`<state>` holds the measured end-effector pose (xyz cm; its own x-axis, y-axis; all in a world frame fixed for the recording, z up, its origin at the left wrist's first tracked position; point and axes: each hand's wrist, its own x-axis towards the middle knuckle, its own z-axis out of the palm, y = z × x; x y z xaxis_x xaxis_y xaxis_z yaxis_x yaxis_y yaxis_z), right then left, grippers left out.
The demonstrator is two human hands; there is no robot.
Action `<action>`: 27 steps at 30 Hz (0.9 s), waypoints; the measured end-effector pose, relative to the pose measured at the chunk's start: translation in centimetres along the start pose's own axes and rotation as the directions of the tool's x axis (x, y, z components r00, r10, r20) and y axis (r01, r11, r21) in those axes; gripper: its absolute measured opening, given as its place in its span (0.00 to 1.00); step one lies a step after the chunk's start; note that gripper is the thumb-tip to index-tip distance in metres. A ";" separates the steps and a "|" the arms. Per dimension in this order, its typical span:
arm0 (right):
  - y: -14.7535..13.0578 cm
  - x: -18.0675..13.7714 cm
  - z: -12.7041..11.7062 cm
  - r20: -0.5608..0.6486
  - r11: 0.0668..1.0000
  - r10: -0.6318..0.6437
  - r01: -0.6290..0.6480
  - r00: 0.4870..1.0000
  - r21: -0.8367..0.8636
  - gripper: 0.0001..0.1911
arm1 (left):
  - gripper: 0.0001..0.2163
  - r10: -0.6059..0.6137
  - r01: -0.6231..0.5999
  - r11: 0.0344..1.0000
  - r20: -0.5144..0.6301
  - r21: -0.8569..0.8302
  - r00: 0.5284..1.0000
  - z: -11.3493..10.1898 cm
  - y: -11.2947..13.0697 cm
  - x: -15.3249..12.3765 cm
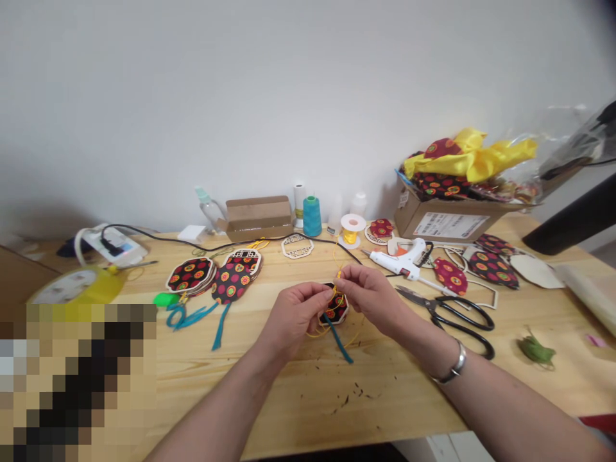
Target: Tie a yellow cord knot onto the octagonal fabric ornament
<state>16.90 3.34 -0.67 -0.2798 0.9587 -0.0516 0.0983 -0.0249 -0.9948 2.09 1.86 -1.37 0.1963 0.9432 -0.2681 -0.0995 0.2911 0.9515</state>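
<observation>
Over the middle of the wooden table, my left hand grips a small fabric-covered ornament with a dark, red-and-yellow dotted pattern. A teal ribbon hangs down from it. My right hand is closed in a pinch on a thin yellow cord just above the ornament. The cord loops loosely on the table beneath both hands.
Black scissors and a white glue gun lie right of my hands. Stacked patterned pieces and teal ribbons sit to the left. Thread spools, a small box, a fabric-filled carton line the back.
</observation>
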 end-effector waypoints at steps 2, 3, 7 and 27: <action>0.0 0.0 0.0 -0.008 1.000 -0.005 0.005 1.000 -0.021 0.10 | 0.10 0.005 -0.005 1.000 0.004 0.001 1.000 0.0 0.0 0.0; -0.1 0.0 -0.1 -0.007 1.000 -0.008 0.007 1.000 -0.027 0.11 | 0.10 0.005 -0.005 1.000 0.005 0.003 1.000 0.0 0.0 0.0; -0.3 0.0 -0.1 0.028 1.000 0.005 -0.005 1.000 -0.009 0.12 | 0.10 -0.002 0.002 1.000 -0.002 -0.001 1.000 -0.1 0.0 -0.1; -0.4 0.1 -0.3 0.024 0.984 -0.002 0.006 1.000 -0.178 0.11 | 0.08 0.026 -0.026 1.000 0.054 -0.012 0.998 -0.3 0.0 -0.1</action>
<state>17.09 3.54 -0.22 -0.3027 0.9517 -0.0521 0.2648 0.0314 -0.9638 1.77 1.77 -1.36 0.2459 0.9405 -0.2346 -0.1165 0.2689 0.9561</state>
